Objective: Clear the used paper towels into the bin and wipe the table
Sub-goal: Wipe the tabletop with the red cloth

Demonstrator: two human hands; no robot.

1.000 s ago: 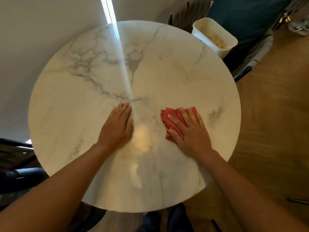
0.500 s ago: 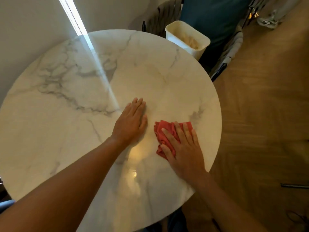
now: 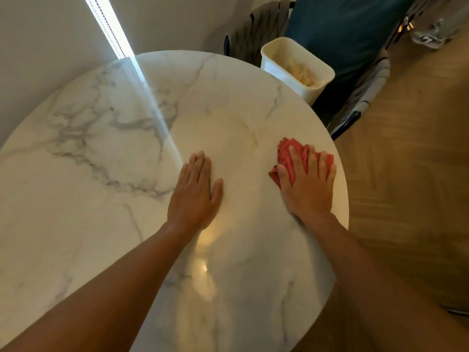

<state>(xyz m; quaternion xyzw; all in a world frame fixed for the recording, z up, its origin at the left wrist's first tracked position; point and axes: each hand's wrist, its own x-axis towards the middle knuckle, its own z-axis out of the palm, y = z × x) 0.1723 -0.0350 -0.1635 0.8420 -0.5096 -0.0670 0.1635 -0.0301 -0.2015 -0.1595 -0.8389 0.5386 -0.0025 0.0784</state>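
Note:
A round white marble table (image 3: 101,174) fills most of the view. My right hand (image 3: 308,184) presses flat on a crumpled red cloth (image 3: 285,153) near the table's right edge, fingers spread over it. My left hand (image 3: 195,191) lies flat on the marble near the middle, palm down, holding nothing. Beyond the far right rim stands a white bin (image 3: 272,58) with crumpled paper towels (image 3: 302,72) inside.
A grey chair (image 3: 256,29) stands behind the bin, and another chair (image 3: 365,97) is at the right. A dark teal panel (image 3: 342,26) rises behind them. Wooden floor (image 3: 411,174) lies to the right. A white wall with a bright light strip (image 3: 109,26) is at the back left.
My right hand has slid the red cloth to the right, out to the table's right edge. My left hand stays flat near the middle. The view has shifted.

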